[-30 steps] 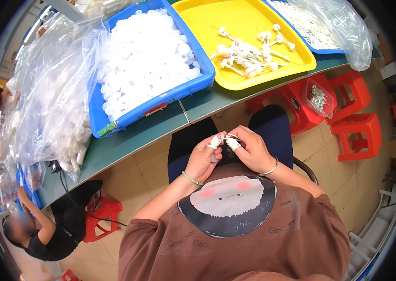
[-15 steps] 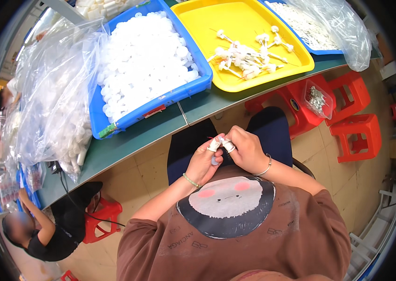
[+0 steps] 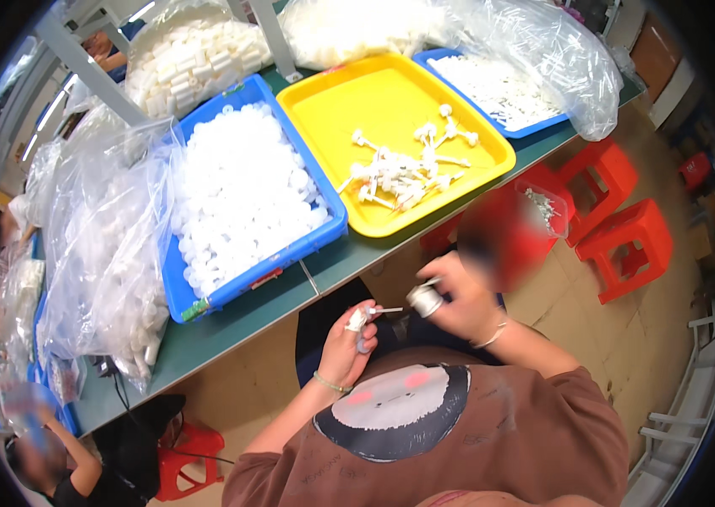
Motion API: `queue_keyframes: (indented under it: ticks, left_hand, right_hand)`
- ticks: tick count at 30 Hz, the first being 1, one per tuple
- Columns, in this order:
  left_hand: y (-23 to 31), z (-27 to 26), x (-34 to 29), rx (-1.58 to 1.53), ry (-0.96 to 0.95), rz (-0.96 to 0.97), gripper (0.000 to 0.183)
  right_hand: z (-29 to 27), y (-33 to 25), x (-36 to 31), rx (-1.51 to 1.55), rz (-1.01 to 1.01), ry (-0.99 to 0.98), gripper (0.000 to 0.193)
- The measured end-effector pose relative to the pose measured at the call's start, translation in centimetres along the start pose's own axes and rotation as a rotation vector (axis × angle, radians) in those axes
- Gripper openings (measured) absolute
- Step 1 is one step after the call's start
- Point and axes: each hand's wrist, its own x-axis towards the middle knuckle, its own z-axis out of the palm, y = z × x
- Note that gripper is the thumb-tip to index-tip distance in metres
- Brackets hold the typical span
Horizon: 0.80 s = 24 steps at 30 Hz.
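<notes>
My left hand (image 3: 343, 348) is closed around a small white plastic piece with a thin white rod (image 3: 388, 310) sticking out to the right. A translucent round plastic piece (image 3: 363, 345) shows against its lower fingers. My right hand (image 3: 466, 304), apart from the rod on its right, has curled fingers and white tape (image 3: 425, 300) around a digit. Motion blur hides whether it holds anything. Beyond my hands, a yellow tray (image 3: 311, 101) contains a heap of white rod-and-cap assemblies (image 3: 400, 176). To its left, a blue tray (image 3: 325, 230) is filled with translucent white plastic caps (image 3: 239, 194).
Another blue tray (image 3: 535, 128) with white rods stands at the far right, beside a clear plastic bag (image 3: 577, 76). Bagged white parts (image 3: 100, 245) crowd the table's left. Red stools (image 3: 628, 253) stand at right. A co-worker's arm (image 3: 79, 452) shows at lower left.
My hands have separated: the right has moved right and the rod now shows from my left hand. The view has shifted, bringing more of the table's far side into sight.
</notes>
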Motion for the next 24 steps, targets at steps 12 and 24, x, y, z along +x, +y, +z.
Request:
queue_keyframes:
  ticks: [12,24]
  left_hand:
    - [-0.5,0.1,0.2,-0.024,-0.027,-0.024,0.028]
    - [-0.3,-0.9,-0.2,-0.024,-0.046,-0.002,0.027]
  right_hand:
    - [-15.7,14.7,17.6,-0.739,0.353,-0.034,0.015]
    - [-13.6,8.0,13.4,-0.151,0.061,0.332,0.019]
